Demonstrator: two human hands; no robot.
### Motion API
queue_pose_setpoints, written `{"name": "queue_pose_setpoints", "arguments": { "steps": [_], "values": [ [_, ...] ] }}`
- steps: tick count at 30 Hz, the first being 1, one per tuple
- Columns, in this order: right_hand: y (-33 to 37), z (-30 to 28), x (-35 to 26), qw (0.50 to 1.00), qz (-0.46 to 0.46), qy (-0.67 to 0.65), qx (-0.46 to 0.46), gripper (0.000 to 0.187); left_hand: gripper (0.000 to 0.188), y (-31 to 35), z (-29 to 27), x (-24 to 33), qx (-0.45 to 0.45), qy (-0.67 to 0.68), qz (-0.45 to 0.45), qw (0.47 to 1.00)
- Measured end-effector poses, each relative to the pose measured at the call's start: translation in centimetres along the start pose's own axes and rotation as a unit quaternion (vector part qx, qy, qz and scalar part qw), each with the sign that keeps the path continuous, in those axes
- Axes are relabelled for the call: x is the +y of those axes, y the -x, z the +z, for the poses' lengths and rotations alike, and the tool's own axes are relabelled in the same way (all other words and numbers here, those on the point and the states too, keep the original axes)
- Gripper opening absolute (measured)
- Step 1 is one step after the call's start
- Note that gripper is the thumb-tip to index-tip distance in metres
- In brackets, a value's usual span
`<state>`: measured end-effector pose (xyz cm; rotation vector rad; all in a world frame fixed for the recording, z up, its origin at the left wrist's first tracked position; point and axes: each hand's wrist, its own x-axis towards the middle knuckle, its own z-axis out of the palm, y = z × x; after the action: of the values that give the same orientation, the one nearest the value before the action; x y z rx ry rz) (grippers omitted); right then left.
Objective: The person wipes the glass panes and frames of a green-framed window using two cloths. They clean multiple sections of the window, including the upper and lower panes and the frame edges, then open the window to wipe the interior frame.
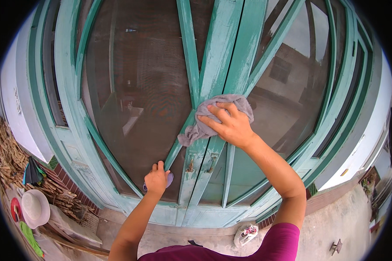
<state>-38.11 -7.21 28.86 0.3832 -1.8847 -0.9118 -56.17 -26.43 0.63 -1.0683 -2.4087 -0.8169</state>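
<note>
My right hand [233, 123] presses a bunched grey-purple cloth [191, 134] against the middle of a green wooden double door [220, 56]. Its fingers curl into the cloth, which covers the spot where the slanting bars meet the centre frames. Lower and to the left, my left hand [157, 179] is closed at the bottom end of a slanted green bar [175, 152]. A small light-purple thing [170, 179] shows beside that hand; most of it is hidden, so I cannot tell its kind. Two metal door handles [190, 164] sit just below the cloth.
Dark mesh or glass panels [143, 74] fill the door. Stacked firewood [61, 191], a white hat [35, 208], a folded umbrella [32, 172] and a green cloth [30, 238] lie at left. A white bag [246, 235] stands on the concrete floor [331, 217] by the door's foot.
</note>
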Motion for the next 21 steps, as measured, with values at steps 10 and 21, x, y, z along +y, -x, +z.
{"name": "queue_pose_setpoints", "arguments": {
  "steps": [10,21],
  "values": [
    [-11.2,-8.5,21.2,0.923,0.245,0.166,0.245,0.053,0.044,0.5,-0.3,0.4,-0.027,-0.002,-0.011,1.0],
    [-11.8,-8.4,18.4,0.923,0.197,0.317,-0.092,0.029,0.046,0.7,-0.8,0.5,-0.026,-0.004,-0.021,0.999]
  ]
}}
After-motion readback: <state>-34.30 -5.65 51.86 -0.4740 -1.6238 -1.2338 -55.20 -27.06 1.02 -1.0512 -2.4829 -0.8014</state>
